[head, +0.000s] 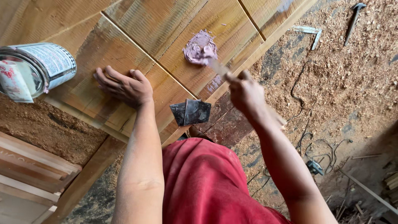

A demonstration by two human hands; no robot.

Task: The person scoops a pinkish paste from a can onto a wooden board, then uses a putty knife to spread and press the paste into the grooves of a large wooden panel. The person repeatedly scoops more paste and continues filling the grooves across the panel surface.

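Right hand (244, 92) clenched on, seemingly, a putty stick (217, 67), left hand (122, 86) splayed flat on wooden panel (137, 25); risk: pinkish filler (200, 48) near frame centre-top smearing past the groove.

I see a blob of mauve-pink putty (200, 48) on the honey-brown wooden panel (157, 29), whose grain runs in fine stripes crossed by thin dark seams. Near the panel's lower edge lies a dark grey, smudged scraper (191, 112), and at its left edge a silver tin (35, 68) wears a white label with red and black print. My shirt (207, 182) is plain red, and the floor (352, 83) is speckled tan with sawdust.
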